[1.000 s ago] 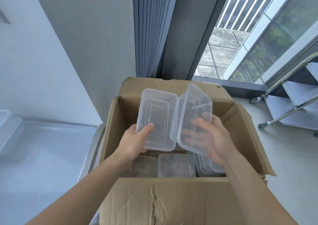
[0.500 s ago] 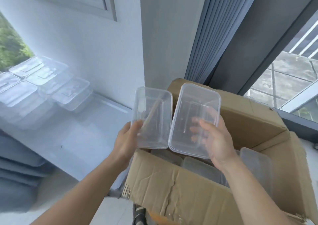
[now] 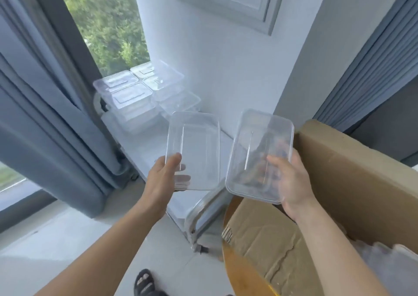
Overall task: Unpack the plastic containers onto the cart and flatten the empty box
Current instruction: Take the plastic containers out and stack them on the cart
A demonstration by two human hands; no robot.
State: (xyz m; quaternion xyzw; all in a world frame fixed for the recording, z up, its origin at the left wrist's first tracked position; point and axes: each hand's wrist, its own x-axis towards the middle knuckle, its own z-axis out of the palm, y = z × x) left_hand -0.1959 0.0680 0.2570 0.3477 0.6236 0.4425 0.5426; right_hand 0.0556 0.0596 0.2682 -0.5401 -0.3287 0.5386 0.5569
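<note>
Both arms reached forward, out over the pale floor (image 3: 79, 239), hands well apart and each clamped on its own container. The cardboard box (image 3: 362, 178) sat open at the right on a round wooden worktop (image 3: 244, 273), its brown wall creased and torn along the near edge, with more clear plastic showing blurred inside. Left of it stood the cart (image 3: 140, 153), white top and curved metal rail, close against a blue-grey curtain (image 3: 52, 126). At the cart's far end a stack of clear containers (image 3: 135, 96) was already piled, several wide. The left hand (image 3: 164, 178) pinched the near end of one clear container (image 3: 194, 148), thumb on top, fingers under it, holding it above the cart's top. The right hand (image 3: 291, 182) gripped the second container (image 3: 257, 155) the same way (the fingers showed through the plastic), tilted and hovering at the box's left wall. Both were rectangular with rounded corners and a raised rim, thin and see-through, and they did not touch. A sandalled foot (image 3: 144, 282) stood at the bottom edge.
</note>
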